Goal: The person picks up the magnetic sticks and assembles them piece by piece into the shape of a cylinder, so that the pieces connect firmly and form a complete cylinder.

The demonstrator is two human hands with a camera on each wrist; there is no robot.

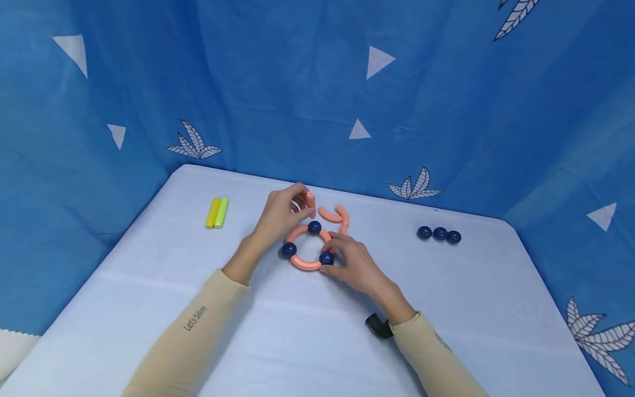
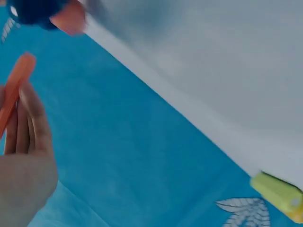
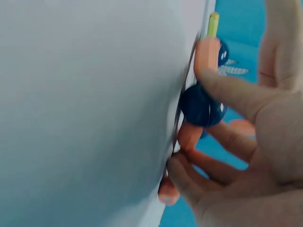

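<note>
Left hand pinches an orange stick, half-open right hand grips the ring; stick seems light and hard, so pinch its middle

6 navy balls: 3 mid-frame in the ring, 3 at right. 1 yellow stick, 1 lime stick, both left. Coral pieces: 3 in ring, 1 in left hand, at least 2 loose upper centre; overlap, exact count unclear. Hands: 2, counting right hand.
</note>
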